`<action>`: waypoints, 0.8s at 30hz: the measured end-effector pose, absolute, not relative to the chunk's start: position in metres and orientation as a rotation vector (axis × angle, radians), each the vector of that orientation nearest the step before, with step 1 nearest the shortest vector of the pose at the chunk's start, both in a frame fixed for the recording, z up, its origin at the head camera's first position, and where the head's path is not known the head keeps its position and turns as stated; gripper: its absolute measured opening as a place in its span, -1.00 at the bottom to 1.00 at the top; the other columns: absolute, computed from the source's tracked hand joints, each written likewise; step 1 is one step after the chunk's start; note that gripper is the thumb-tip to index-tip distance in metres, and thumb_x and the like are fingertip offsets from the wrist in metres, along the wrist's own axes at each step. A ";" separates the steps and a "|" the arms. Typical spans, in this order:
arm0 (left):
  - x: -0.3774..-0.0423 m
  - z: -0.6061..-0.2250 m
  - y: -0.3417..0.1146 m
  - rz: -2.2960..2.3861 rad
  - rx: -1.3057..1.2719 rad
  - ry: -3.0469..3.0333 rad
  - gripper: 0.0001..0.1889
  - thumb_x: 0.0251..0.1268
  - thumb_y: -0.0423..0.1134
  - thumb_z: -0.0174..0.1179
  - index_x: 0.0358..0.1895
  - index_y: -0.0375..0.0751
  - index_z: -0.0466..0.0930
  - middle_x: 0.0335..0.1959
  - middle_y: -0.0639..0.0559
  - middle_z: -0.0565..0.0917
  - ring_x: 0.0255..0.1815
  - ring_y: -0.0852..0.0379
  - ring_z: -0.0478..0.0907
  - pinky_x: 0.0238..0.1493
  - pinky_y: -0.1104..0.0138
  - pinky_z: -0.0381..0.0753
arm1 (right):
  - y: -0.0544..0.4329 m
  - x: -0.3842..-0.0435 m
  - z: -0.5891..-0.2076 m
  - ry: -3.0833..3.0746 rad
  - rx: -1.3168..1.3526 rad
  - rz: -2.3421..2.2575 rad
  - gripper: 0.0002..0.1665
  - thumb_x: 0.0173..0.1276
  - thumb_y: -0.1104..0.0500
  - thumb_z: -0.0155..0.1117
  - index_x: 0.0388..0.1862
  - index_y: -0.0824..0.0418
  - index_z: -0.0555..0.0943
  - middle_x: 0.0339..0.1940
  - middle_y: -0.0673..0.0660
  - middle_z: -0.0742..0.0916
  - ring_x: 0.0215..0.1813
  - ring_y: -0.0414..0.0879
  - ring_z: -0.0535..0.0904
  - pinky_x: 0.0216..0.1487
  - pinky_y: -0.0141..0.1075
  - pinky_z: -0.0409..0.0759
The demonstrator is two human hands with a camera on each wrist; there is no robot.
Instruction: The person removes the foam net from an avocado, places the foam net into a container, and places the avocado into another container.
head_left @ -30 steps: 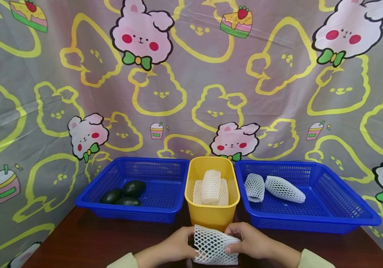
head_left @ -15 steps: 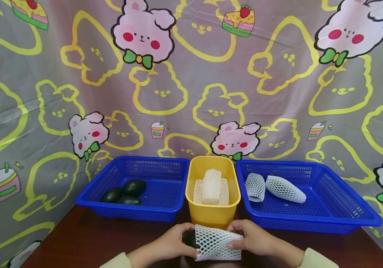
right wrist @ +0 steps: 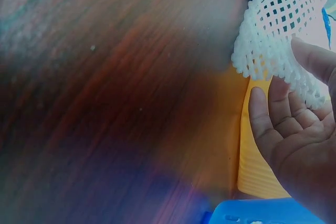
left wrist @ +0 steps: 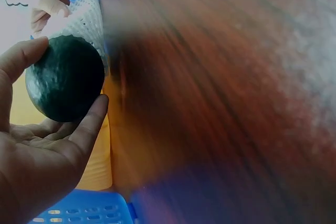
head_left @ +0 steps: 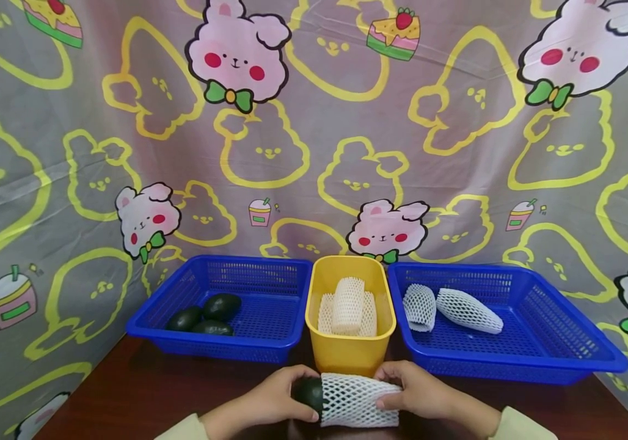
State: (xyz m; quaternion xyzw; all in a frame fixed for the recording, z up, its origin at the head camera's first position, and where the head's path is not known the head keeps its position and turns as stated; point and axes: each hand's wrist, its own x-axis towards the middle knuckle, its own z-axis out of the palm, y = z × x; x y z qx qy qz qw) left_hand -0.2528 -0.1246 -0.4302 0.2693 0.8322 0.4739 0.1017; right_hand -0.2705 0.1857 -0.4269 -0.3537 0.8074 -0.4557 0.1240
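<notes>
Head view, lower centre: left hand (head_left: 273,396) grips a dark avocado (head_left: 308,393); right hand (head_left: 419,391) pinches the white mesh sleeve (head_left: 355,400) around its hidden part. More avocado shows than a second ago; judged: unsleeving under way, incomplete.

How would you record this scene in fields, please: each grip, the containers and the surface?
Left grip: holds the dark green fruit by its bare end
Right grip: holds the white net sleeve, which covers part of the fruit
Left basket: blue; three bare dark fruits
Yellow bin: between the baskets; pale net sleeves inside
Right basket: blue; two white netted pieces, contents unclear
Table: dark reddish-brown
</notes>
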 end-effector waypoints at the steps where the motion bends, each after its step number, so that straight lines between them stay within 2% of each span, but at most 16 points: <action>1: -0.253 -0.430 -0.125 1.394 0.800 2.459 -0.44 -0.18 -0.22 0.53 0.01 -0.20 0.57 -0.21 0.20 0.62 -0.19 0.27 0.53 -0.09 0.40 0.48 | 0.186 -0.271 -0.427 2.356 -1.035 -1.324 -0.77 0.17 0.16 0.45 -0.25 0.20 0.60 -0.40 -0.11 0.65 -0.34 -0.29 0.53 -0.30 -0.38 0.50; 7: -0.252 -0.429 -0.128 1.367 0.803 2.467 -0.48 -0.20 -0.21 0.53 -0.05 -0.16 0.58 -0.24 0.22 0.61 -0.21 0.28 0.53 -0.12 0.40 0.49 | 0.188 -0.272 -0.427 2.365 -1.046 -1.290 -0.74 0.15 0.14 0.47 -0.25 0.18 0.59 -0.41 -0.12 0.65 -0.35 -0.30 0.53 -0.32 -0.38 0.51; 16: -0.252 -0.428 -0.128 1.339 0.782 2.475 -0.47 -0.20 -0.20 0.52 -0.03 -0.17 0.58 -0.21 0.19 0.60 -0.21 0.27 0.52 -0.13 0.39 0.49 | 0.179 -0.271 -0.414 2.484 -1.223 -1.144 -0.66 0.11 0.06 0.52 -0.19 0.10 0.60 -0.37 -0.20 0.65 -0.31 -0.33 0.55 -0.28 -0.36 0.55; 24: -0.251 -0.427 -0.127 1.304 0.805 2.494 -0.45 -0.19 -0.18 0.52 -0.01 -0.16 0.57 -0.18 0.18 0.60 -0.18 0.27 0.51 -0.11 0.39 0.48 | 0.162 -0.263 -0.399 2.637 -1.232 -0.868 -0.69 0.10 0.01 0.52 -0.20 0.00 0.62 -0.40 -0.29 0.58 -0.37 -0.38 0.47 -0.32 -0.40 0.48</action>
